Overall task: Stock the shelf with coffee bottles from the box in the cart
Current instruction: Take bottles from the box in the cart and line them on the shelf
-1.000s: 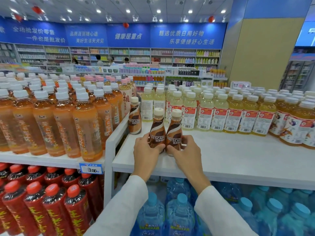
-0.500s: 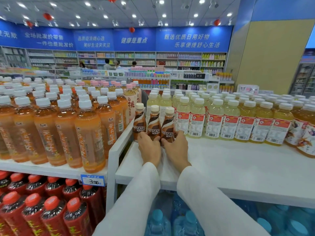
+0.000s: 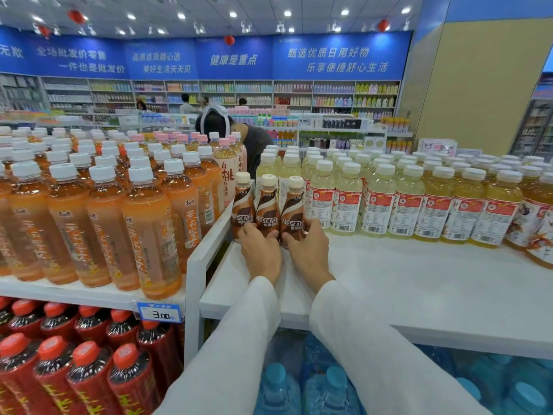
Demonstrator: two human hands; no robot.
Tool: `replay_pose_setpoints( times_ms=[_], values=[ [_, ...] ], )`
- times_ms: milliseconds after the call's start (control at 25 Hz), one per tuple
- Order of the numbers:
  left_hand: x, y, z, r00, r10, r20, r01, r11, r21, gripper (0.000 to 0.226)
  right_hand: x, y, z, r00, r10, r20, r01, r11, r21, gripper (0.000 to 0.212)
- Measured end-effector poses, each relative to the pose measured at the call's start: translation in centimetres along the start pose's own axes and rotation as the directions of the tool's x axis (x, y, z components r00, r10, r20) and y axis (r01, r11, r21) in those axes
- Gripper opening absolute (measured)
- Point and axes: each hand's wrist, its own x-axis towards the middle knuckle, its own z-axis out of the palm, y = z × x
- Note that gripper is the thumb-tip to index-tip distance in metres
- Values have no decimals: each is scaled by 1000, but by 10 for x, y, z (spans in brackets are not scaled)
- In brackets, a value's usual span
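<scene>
Three small brown plastic coffee bottles (image 3: pixel 267 218) with cream caps and a white NESCAFE label stand upright in one row at the back left corner of the white shelf board (image 3: pixel 389 283). They stand side by side, very close to each other. The left coffee bottle (image 3: pixel 243 205) stands free, just beside the white side rail (image 3: pixel 209 244) of the shelf. The middle coffee bottle (image 3: pixel 267 202) has its lower part inside the left hand (image 3: pixel 261 254): the fingers are curled round its base from the left and the thumb lies on its right side. The knuckles of this hand are just in front of the left coffee bottle; I cannot tell if they touch it. The right coffee bottle (image 3: pixel 294 205) is grasped low by the right hand (image 3: pixel 308 253), with the thumb on the bottle's left and the fingers bent round its right side. The two hands lie close together, the thumbs almost meeting, and both wrists come out of white sleeves (image 3: pixel 239 339).

Just behind and to the right of the coffee bottles stand rows of pale yellow drink bottles with white caps (image 3: pixel 347 199). On the other side of the rail, on the neighbour shelf, stand tall orange tea bottles with white caps (image 3: pixel 149 229), and a blue price tag (image 3: pixel 158 312) showing 3.00 hangs on that shelf's edge. Below it are dark bottles with red caps (image 3: pixel 86 375); under the white board are blue water bottles (image 3: pixel 278 387).
</scene>
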Motion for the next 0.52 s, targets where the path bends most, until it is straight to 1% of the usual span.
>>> replay_pose_setpoints(
  times_ms=[240,320,440,480,520],
  values=[
    [1,-1,0,1000,-11,-12,11,1000,10,47,-2,3,1,1000,-8,-4,8,1000,-1,49],
    [0,-1,-1,1000,-17,-1,17,1000,16,49,-3,4,1,1000,1,18,-1,1000,8,56],
    [-5,2,-8,1000,-11,20,10,999,33,53,-8,3,-5,997,33,75,-31,999,-23,75],
    [-10,2,-12,999,12,31,-13,999,39,53,-11,3,-10,996,41,83,-36,998,-59,77],
    [-15,2,-18,998,35,45,-37,998,45,52,-17,3,-18,995,34,91,-25,995,-100,74]
  ],
)
